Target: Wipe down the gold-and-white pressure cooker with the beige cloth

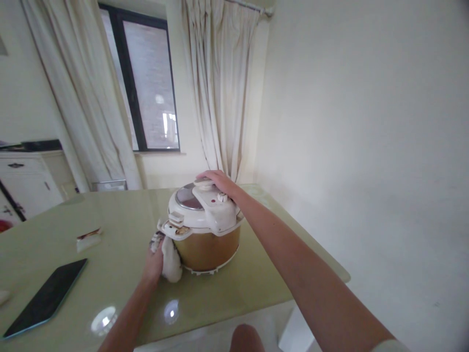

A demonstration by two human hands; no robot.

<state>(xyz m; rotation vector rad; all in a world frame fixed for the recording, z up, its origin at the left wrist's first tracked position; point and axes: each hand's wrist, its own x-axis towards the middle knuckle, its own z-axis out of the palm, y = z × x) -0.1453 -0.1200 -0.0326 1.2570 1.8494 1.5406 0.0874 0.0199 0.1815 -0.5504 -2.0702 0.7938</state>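
A white and gold electric pressure cooker stands upright on the table with its white lid on top. My right hand lies over the handle on the lid's top, its fingers closed on the far side and partly hidden. In my left hand is a white cloth with dark patches, pressed to the cooker's left side just below the rim. That hand's fingers are partly covered by the cloth. Brown stains show on the rim near it.
On the table, a dark tablet lies at the left, with a small clear packet behind it. A wall borders the table's right side. Curtains and a window are behind. My knee shows below the front edge.
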